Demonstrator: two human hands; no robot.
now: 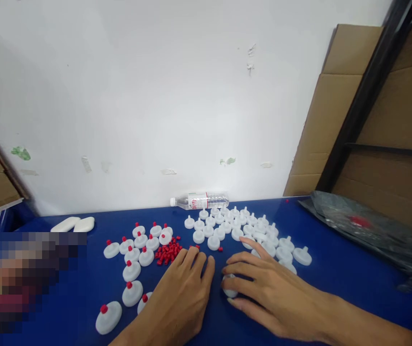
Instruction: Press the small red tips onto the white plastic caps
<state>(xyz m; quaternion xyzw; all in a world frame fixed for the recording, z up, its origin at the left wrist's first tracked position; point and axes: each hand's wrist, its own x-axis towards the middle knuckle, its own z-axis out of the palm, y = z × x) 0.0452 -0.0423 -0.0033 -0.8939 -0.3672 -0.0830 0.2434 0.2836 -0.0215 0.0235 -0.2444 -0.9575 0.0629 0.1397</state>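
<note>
My left hand (180, 293) rests palm down on the blue table (335, 278), fingers together and stretched toward a small heap of red caps (168, 252). My right hand (263, 288) lies beside it, fingers curled around a white disc part (229, 286) that shows between thumb and fingers. Left of my hands sit several white discs with red caps fitted (131, 271). Beyond my right hand lies a cluster of uncapped white discs (242, 228).
A clear plastic bottle (200, 200) lies on its side against the white wall. Two white oval pieces (73, 224) lie at the back left. A grey plastic bag (368, 230) and cardboard with a black frame (364, 96) stand at right.
</note>
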